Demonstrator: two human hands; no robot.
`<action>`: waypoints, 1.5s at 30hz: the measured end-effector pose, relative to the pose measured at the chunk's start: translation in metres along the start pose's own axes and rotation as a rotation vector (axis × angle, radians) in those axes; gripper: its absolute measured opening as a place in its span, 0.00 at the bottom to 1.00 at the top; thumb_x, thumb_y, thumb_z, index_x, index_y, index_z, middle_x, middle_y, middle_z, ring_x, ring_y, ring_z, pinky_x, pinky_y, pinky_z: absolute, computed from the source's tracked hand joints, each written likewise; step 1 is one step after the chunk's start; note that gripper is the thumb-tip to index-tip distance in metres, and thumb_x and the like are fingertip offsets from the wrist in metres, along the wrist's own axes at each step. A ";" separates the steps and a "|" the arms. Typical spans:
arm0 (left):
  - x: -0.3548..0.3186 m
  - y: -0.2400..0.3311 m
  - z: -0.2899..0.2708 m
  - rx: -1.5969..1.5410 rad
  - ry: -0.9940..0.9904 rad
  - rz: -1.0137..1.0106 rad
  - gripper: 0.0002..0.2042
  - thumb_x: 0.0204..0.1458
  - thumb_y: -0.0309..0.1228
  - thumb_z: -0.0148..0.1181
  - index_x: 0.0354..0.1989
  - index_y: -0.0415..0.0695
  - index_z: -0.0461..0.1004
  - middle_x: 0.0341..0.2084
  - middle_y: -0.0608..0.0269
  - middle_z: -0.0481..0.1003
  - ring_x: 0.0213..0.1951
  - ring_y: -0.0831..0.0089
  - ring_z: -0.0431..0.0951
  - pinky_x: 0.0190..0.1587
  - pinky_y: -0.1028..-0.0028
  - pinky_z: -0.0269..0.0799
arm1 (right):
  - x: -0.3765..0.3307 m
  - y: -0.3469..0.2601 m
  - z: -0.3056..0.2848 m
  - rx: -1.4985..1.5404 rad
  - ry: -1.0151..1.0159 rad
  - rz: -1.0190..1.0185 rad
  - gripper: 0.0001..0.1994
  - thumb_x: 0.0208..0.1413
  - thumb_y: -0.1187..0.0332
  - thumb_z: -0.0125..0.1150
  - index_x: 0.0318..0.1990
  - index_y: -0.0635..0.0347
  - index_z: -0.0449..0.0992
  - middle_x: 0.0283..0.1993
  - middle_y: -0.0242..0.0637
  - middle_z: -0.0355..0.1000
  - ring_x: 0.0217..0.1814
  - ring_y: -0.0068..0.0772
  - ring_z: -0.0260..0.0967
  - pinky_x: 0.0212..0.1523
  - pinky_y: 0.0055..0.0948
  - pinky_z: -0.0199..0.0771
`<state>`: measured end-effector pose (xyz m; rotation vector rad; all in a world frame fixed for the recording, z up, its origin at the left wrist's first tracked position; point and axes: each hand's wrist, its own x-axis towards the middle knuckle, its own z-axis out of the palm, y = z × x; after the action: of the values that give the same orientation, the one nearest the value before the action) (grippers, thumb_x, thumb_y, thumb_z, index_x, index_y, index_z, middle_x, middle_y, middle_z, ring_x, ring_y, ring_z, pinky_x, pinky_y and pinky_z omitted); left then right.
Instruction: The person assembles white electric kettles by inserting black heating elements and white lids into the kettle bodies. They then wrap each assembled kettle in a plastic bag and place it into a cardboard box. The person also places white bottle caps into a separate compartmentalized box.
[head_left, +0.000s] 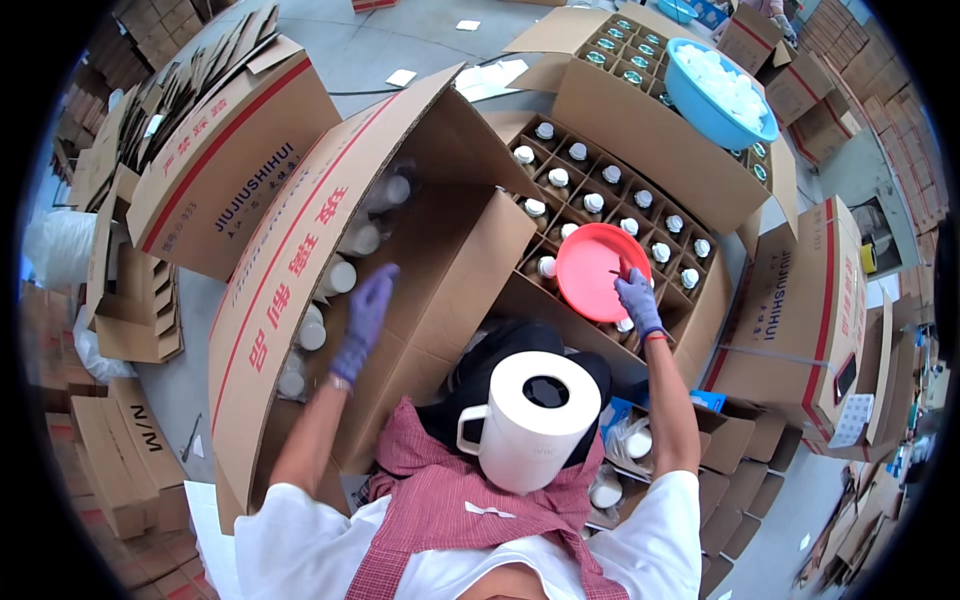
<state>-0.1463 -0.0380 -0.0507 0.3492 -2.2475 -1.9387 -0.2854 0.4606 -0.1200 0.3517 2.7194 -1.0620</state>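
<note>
My left hand (368, 308), in a purple glove, is inside a tall open carton (470, 255) on the left. Its fingers are stretched out and hold nothing I can see. Beside it, white-capped bottles (340, 276) line the carton's left wall. My right hand (640, 301), also gloved, is over the near right part of a red plastic bowl (585, 270). Its fingertips are drawn together inside the bowl; what they pinch is too small to tell. The bowl rests on a divided carton of bottles with white caps (593, 203).
A white handled jug (535, 430) stands at my lap. Behind, a blue basin (700, 112) of white pieces sits on another bottle carton (640, 130). Closed cartons (790, 320) stand at right, flattened cardboard (215, 60) at far left. A carton with wrapped items (632, 440) is beside my right arm.
</note>
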 end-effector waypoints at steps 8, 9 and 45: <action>0.143 -0.197 -0.072 1.394 0.112 -0.040 0.22 0.54 0.49 0.56 0.51 0.49 0.78 0.54 0.52 0.72 0.55 0.49 0.73 0.58 0.60 0.66 | -0.028 0.010 0.056 -0.010 0.044 -0.370 0.22 0.56 0.64 0.59 0.57 0.62 0.70 0.53 0.51 0.70 0.55 0.52 0.69 0.57 0.43 0.69; 0.146 -0.207 -0.071 1.575 0.173 0.092 0.23 0.54 0.51 0.54 0.49 0.48 0.78 0.53 0.53 0.74 0.52 0.45 0.74 0.56 0.54 0.67 | -0.041 0.000 0.049 0.006 0.001 -0.324 0.22 0.56 0.65 0.59 0.58 0.62 0.70 0.54 0.50 0.70 0.54 0.51 0.69 0.56 0.41 0.70; 0.043 0.056 0.323 -0.446 -0.800 -0.220 0.11 0.61 0.28 0.55 0.44 0.34 0.79 0.31 0.65 0.79 0.32 0.78 0.78 0.41 0.75 0.76 | -0.006 -0.111 -0.084 1.966 0.037 0.081 0.23 0.63 0.52 0.55 0.58 0.59 0.69 0.61 0.46 0.65 0.64 0.46 0.64 0.66 0.49 0.65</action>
<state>-0.2781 0.2657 -0.0458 -0.3144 -2.0821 -3.0139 -0.3203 0.4377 0.0133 0.6029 0.6734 -3.1036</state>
